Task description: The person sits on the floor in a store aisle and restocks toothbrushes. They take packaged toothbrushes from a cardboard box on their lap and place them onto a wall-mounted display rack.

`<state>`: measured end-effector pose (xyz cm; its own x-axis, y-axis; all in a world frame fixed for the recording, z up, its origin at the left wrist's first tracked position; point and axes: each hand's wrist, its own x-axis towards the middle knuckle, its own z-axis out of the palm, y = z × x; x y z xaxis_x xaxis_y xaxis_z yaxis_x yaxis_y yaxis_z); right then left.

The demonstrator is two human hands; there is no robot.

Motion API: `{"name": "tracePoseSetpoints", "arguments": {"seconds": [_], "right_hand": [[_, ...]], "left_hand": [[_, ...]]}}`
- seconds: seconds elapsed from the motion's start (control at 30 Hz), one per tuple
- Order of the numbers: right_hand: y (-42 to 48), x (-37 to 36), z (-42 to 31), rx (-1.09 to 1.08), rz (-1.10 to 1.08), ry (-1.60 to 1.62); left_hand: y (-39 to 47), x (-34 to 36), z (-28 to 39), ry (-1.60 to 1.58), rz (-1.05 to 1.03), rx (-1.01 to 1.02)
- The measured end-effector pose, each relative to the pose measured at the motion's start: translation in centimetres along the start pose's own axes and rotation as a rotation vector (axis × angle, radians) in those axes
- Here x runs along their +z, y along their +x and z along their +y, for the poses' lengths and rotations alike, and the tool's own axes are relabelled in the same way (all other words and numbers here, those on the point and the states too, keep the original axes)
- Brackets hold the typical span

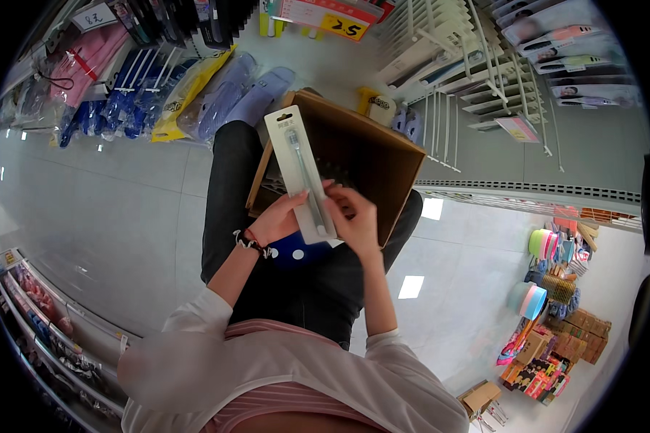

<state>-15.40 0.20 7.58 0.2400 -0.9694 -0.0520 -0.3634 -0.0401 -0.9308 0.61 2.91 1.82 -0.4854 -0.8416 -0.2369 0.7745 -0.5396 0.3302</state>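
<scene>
A toothbrush in a white blister pack (288, 147) is held up in front of the open cardboard box (398, 165). My left hand (275, 219) grips the pack's left edge, with the thumb on its front. At the right edge, my right hand (356, 219) has its fingers pinched against the pack, and its fingertips are partly hidden. Between my knees, the box tilts with its opening facing me. Inside the box, more packaged items (273, 178) show at the left, though much of the interior is dark. A blue cloth with white dots (290, 254) lies beneath my hands.
Wire hooks with toothbrush packs (439, 48) hang ahead on the right. Bagged purple slippers (260, 94) and blue slippers (122, 116) hang ahead on the left. A perforated shelf edge (531, 197) runs along the right. Cartons (579, 335) and plastic basins (528, 300) stand farther right.
</scene>
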Motion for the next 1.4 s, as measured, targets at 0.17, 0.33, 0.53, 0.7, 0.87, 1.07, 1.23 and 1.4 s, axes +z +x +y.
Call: {"name": "tracePoseSetpoints", "arguments": {"seconds": [0.17, 0.33, 0.53, 0.7, 0.87, 1.07, 1.23, 1.4], "right_hand": [[-1.3, 2.6, -0.1, 0.020, -0.031, 0.026], [-1.1, 0.8, 0.2, 0.031, 0.118, -0.040], [-1.5, -4.5, 1.0, 0.094, 0.540, 0.138], [-1.4, -9.4, 1.0, -0.027, 0.913, 0.296], [-0.6, -12.4, -0.9, -0.173, 1.075, 0.202], [0.0, -14.4, -1.5, -0.222, 1.116, 0.162], [0.8, -16.5, -1.0, -0.239, 1.134, 0.122], [1.3, -18.5, -0.2, -0.156, 1.074, 0.164]], "left_hand": [[0.3, 0.5, 0.0, 0.027, -0.067, 0.025], [0.3, 0.1, 0.1, 0.004, -0.060, -0.040], [0.3, 0.8, 0.5, 0.100, -0.076, -0.017], [0.4, 1.1, 0.6, 0.084, -0.096, -0.031], [0.4, 1.3, 0.7, 0.075, -0.111, -0.038], [0.4, 1.2, 0.5, 0.053, -0.129, -0.025], [0.3, 1.0, 0.5, 0.044, -0.117, -0.030], [0.4, 0.9, 0.5, 0.030, -0.126, -0.039]]}}
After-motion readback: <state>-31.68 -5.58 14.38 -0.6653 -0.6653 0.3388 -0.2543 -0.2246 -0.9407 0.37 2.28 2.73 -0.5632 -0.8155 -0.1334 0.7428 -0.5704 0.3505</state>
